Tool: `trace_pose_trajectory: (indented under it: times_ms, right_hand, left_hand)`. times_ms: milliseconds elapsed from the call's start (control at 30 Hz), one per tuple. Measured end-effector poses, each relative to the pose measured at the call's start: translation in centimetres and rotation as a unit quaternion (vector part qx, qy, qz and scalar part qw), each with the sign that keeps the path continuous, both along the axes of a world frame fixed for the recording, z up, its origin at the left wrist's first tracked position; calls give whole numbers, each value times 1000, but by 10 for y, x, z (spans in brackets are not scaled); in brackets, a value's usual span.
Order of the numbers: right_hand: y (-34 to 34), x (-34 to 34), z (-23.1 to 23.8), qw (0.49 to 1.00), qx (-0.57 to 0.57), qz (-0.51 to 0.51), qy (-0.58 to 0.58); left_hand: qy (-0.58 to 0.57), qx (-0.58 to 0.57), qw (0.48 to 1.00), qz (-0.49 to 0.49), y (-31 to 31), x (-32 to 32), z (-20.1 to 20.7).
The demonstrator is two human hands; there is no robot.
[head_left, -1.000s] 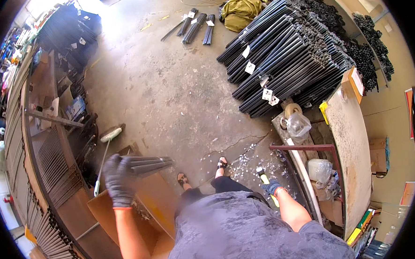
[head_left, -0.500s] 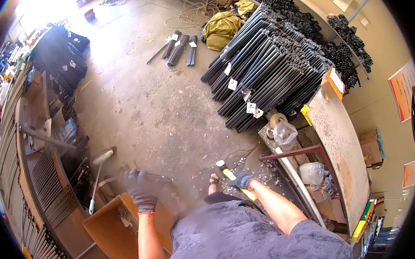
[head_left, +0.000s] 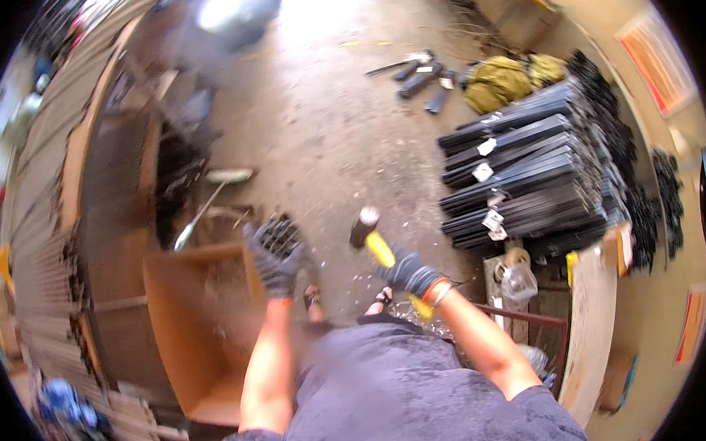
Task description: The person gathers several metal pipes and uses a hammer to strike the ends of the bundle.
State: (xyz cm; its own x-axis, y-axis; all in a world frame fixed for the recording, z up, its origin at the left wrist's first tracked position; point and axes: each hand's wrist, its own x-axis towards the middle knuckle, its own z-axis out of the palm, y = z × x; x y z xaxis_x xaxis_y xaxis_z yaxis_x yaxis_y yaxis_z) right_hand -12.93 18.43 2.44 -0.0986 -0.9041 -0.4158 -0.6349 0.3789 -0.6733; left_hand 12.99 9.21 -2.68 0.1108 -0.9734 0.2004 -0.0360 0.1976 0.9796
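- Two bare forearms reach out from the near side, the left one rising almost straight toward the far side, the right one slanting leftward.
- The left hand [head_left: 272,261], in a grey glove, is curled around a bundle of dark tubes [head_left: 279,235], its fingers closed along the left side.
- The bundle sits at the far end of that hand, open tube ends facing up toward the head.
- The right hand [head_left: 410,273], also gloved, is wrapped around the yellow handle of a hammer [head_left: 381,249].
- The hammer's head lies beyond the right hand, far and to the left, near the bundle but apart from it; the handle's other end shows on the near side.
- An open cardboard box [head_left: 168,310] stands left of the left forearm.
- Farther left lies a long-handled brush [head_left: 229,176]; on the right is a large stack of dark tubes [head_left: 518,176].
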Motion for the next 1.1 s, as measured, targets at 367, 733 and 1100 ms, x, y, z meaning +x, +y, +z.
trace_pose_trajectory:
  times_ms: [367, 733, 1100]
  right_hand:
    - [-65, 91, 101, 904, -398, 94, 124]
    - [-63, 74, 23, 978, -83, 145, 124]
    - [-81, 101, 150, 924, -374, -2, -81]
  left_hand:
    - [249, 58, 967, -4, -3, -8, -39]
    - [480, 282, 823, -116, -3, 1, -37]
    - [-216, 24, 971, -103, -4, 14, -13]
